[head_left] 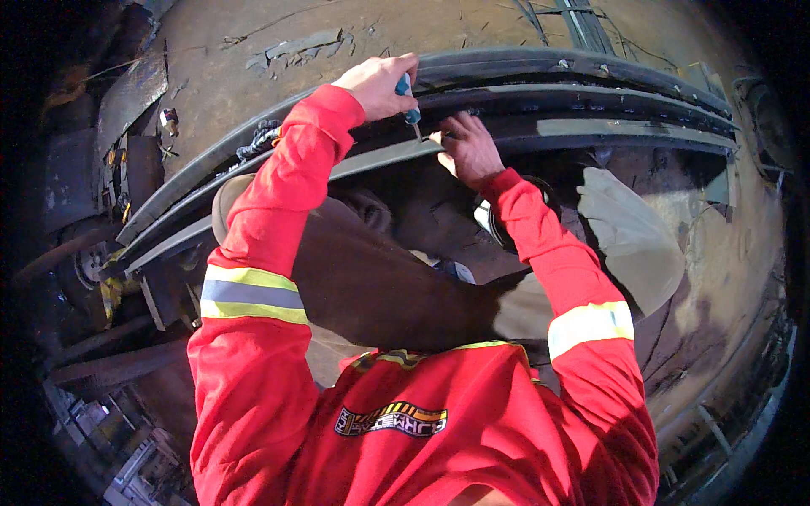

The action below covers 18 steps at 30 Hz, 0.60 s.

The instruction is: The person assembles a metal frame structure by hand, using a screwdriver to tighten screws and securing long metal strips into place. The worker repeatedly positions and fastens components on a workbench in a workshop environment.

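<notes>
My left hand is closed around the teal handle of a screwdriver. Its metal shaft points down to the nearest long metal rail, and the tip is at or close to that rail's upper face. Just to the right, my right hand curls its fingers over the same rail, the thumb by the screwdriver's tip. Whether a small part lies under those fingers is hidden. More long, dark rails run parallel beyond the near one, with small bolts along the farthest.
A bundle of grey cord hangs on the rails at left. Under my right forearm sits a white and black round object. A small bottle and flat scrap pieces lie on the dirty floor. A wheel stands far left.
</notes>
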Motion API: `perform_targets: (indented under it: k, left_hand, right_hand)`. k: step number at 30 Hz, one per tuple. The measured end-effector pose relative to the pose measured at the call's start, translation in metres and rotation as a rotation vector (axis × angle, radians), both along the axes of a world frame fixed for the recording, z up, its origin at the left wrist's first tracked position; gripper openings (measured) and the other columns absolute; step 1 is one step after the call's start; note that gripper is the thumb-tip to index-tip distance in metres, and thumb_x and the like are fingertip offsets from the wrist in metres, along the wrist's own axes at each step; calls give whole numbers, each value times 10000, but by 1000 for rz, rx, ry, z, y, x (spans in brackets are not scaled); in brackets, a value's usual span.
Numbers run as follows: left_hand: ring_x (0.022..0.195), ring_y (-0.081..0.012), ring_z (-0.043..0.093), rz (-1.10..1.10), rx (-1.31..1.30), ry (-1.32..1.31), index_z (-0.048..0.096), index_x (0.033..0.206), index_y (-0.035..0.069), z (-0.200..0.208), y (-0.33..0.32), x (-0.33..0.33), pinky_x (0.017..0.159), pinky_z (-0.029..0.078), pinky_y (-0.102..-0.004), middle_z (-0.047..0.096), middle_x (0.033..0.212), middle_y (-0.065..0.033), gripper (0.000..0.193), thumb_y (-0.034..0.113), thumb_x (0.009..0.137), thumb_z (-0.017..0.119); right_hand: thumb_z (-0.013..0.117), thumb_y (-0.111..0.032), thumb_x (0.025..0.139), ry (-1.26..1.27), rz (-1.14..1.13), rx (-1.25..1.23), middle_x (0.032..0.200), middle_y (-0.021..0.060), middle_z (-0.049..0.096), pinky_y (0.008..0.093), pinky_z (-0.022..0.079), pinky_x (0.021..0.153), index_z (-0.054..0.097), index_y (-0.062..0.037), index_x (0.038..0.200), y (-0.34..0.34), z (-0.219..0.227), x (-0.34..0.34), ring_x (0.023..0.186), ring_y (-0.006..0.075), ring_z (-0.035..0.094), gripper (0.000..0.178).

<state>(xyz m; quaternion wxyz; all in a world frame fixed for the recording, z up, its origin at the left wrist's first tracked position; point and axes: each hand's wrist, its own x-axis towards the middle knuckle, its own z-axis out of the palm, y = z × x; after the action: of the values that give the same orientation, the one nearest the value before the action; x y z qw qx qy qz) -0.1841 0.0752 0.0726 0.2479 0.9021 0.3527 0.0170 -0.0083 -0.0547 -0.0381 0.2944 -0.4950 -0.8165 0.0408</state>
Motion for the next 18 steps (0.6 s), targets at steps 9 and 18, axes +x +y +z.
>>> perform_targets:
  k: [9, 18]
  left_hand:
    - [859, -378, 643, 210, 124, 338, 593, 954, 33, 10, -13, 35, 750, 509, -443, 657, 877, -204, 449, 401, 718, 698]
    - [812, -375, 628, -15, 25, 40, 533, 940, 53, -19, -17, 7, 717, 487, -438, 638, 836, -182, 363, 269, 726, 731]
  right_hand:
    - [458, -137, 909, 2353, -740, -1067, 1048, 173, 560, 478, 506, 854, 442, -11, 1140, -45, -45, -80, 925, 295, 591, 263]
    - [403, -158, 965, 2621, -446, -1069, 1041, 116, 566, 438, 480, 882, 523, -27, 1062, -24, -60, -84, 971, 254, 546, 202]
